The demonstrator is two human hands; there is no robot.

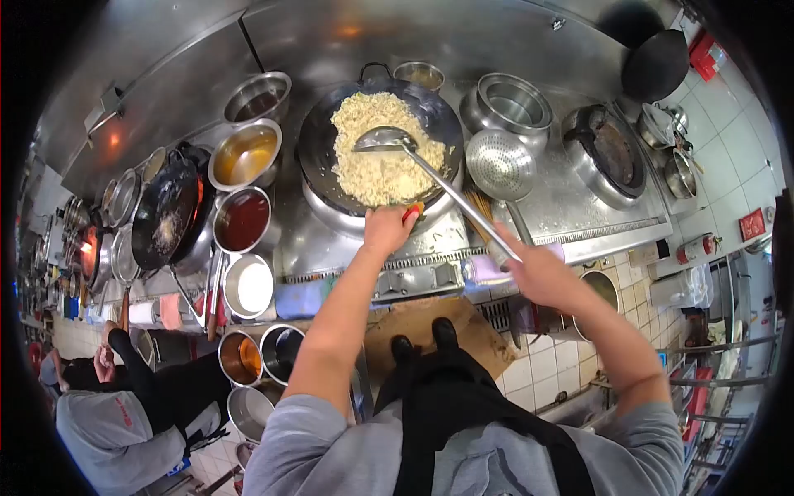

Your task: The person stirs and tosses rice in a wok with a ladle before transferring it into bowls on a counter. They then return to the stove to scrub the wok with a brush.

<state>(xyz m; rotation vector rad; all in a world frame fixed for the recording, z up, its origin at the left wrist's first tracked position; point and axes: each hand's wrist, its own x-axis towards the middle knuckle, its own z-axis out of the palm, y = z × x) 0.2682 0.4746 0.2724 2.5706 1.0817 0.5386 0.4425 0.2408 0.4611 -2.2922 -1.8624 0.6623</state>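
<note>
A big black wok (pixel 317 157) on the stove holds a heap of fried rice (pixel 372 178). My left hand (pixel 389 230) is closed at the wok's near edge, around a cloth (pixel 411 213) of red and yellow. In my right hand (pixel 529 269) is the long handle of a metal ladle (pixel 385 139), whose bowl rests on the rice. The ladle's shaft slants from the middle of the wok down to the right. A perforated skimmer (pixel 501 165) lies just right of the wok.
Metal bowls of yellow liquid (pixel 244 155) and red sauce (pixel 241 219) stand left of the wok. Stacked pots (pixel 513 101) and another burner (pixel 608 153) are to the right. A co-worker (pixel 116 422) is at the lower left, near another wok (pixel 169 215).
</note>
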